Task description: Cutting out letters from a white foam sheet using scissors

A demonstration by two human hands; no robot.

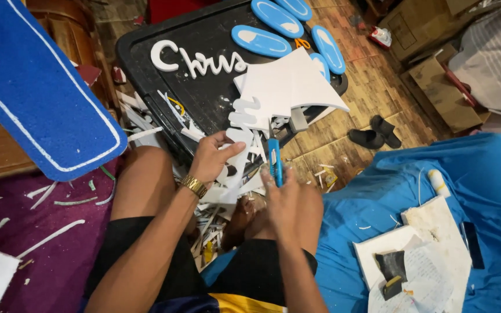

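Hands [244, 174] work in a tight pocket between the knees and the black desk [140, 52]. Ahead: white foam sheet [285, 87] juts off the desk edge, blocking straight forward reach. Cut white foam lettering [198, 61] takes up the desk's middle; blue oval pieces [262, 40] crowd the far edge. Bare desk shows only at the near left corner. Left: large blue foam board [36, 93] overhangs, closing that side. Below: foam scraps [215, 220] litter the floor between the legs. Right: blue cloth [465, 179] is open near the knee, papers [424, 261] further out.
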